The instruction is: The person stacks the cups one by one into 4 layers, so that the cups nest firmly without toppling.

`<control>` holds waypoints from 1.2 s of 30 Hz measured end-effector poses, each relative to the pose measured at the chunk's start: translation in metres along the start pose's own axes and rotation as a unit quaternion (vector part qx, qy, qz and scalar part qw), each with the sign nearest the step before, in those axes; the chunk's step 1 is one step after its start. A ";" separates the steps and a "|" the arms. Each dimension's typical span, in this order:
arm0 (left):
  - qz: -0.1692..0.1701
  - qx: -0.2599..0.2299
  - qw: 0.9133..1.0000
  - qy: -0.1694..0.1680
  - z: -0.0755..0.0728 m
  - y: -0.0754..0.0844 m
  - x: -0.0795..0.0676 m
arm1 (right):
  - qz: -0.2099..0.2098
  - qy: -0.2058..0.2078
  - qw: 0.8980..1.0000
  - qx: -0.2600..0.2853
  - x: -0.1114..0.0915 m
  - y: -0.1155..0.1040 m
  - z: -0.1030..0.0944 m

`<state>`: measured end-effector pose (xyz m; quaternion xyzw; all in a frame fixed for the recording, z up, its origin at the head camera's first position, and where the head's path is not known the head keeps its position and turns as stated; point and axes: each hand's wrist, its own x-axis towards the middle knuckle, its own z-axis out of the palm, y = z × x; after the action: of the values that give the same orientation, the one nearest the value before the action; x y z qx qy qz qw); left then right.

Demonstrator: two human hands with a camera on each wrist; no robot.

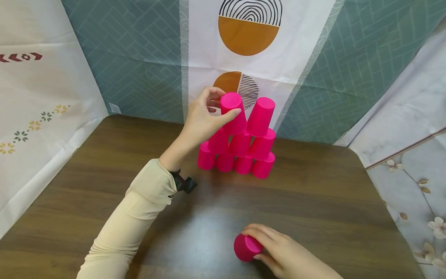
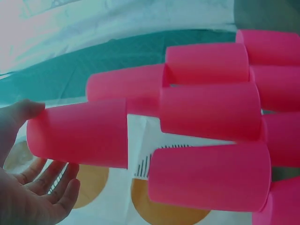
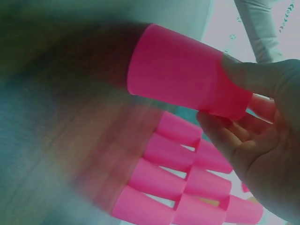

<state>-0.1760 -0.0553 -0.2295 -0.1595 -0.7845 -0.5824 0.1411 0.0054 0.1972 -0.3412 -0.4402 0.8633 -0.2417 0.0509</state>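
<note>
Pink cups, all upside down, stand in a tiered stack (image 1: 239,145) near the back of the table. My left hand (image 1: 205,116) pinches one pink cup (image 1: 232,114) between thumb and fingers, at the left of the third tier. A small gap shows between this cup (image 2: 77,133) and the tier below in the left wrist view. Beside it, another cup (image 1: 261,116) sits alone on the third tier's right. Near the table's front, my right hand (image 1: 278,248) grips a separate pink cup (image 1: 246,247) around its narrow end; its wide rim (image 3: 139,61) faces the tabletop.
The brown wooden table (image 1: 313,201) reaches back to a patterned cloth backdrop (image 1: 146,62). Pale printed cloths hang at the left (image 1: 38,97) and right (image 1: 411,162) edges. A dark wrist camera (image 1: 184,183) sits on my left wrist, close in front of the stack.
</note>
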 end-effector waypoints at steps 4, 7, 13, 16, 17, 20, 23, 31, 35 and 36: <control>0.017 0.015 1.000 0.003 0.005 -0.007 0.006 | 0.008 -0.015 1.000 -0.016 0.002 -0.003 -0.001; 0.015 0.016 1.000 0.000 0.007 -0.012 0.010 | 0.018 -0.028 0.999 -0.015 0.003 -0.005 -0.001; -0.017 0.005 1.000 -0.008 0.008 -0.018 0.017 | 0.025 -0.028 0.999 -0.021 0.002 -0.006 -0.003; -0.024 -0.002 1.000 -0.009 0.008 -0.018 0.020 | 0.016 -0.017 0.999 -0.039 0.003 -0.005 -0.004; -0.024 -0.003 1.000 -0.009 0.008 -0.018 0.020 | 0.014 -0.014 0.999 -0.040 0.004 -0.004 -0.003; -0.022 -0.005 1.000 -0.013 0.011 -0.018 0.021 | 0.009 -0.010 0.999 -0.035 0.004 -0.004 -0.002; -0.023 -0.012 0.999 -0.020 0.016 -0.019 0.022 | 0.012 -0.009 1.000 -0.023 0.003 -0.005 -0.001; -0.056 -0.001 0.998 -0.041 0.021 -0.022 0.022 | 0.016 -0.001 1.000 0.003 0.001 -0.003 0.002; -0.058 0.002 0.997 -0.051 0.021 -0.025 0.020 | 0.023 -0.003 0.999 0.021 0.001 -0.003 0.002; -0.060 0.002 0.997 -0.054 0.022 -0.026 0.019 | 0.027 -0.006 0.999 0.028 0.001 -0.003 0.002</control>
<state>-0.2053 -0.0400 -0.2507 -0.1431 -0.8005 -0.5784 0.0641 0.0076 0.1942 -0.3419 -0.4170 0.8672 -0.2619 0.0746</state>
